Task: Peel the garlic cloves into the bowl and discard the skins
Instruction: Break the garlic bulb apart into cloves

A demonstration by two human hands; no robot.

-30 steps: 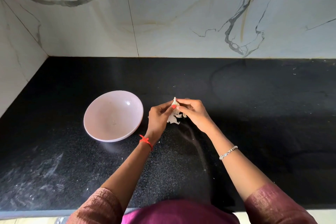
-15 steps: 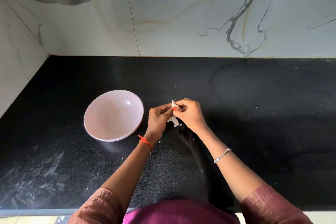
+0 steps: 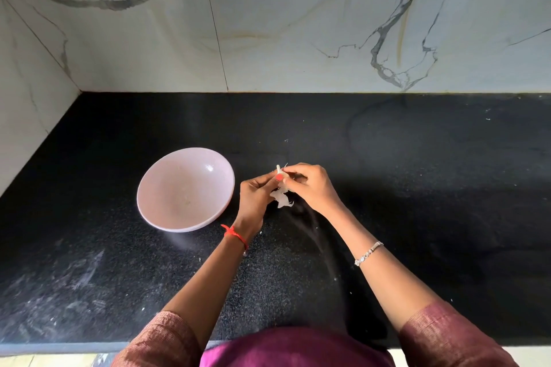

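A pale pink bowl sat on the black counter, a few specks inside. Just right of it, above the counter, the left hand pinched a white garlic clove, its papery skin hanging in ragged curls. The right hand gripped the clove's tip.

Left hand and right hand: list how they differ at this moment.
The left hand sits beside the bowl; the right hand is farther from it. The left wrist wears a red thread, the right wrist a silver bracelet. The right hand's fingers curl over the top of the garlic clove; the left hand meets it from the side. Both pinch the same clove, loose skin hanging below.
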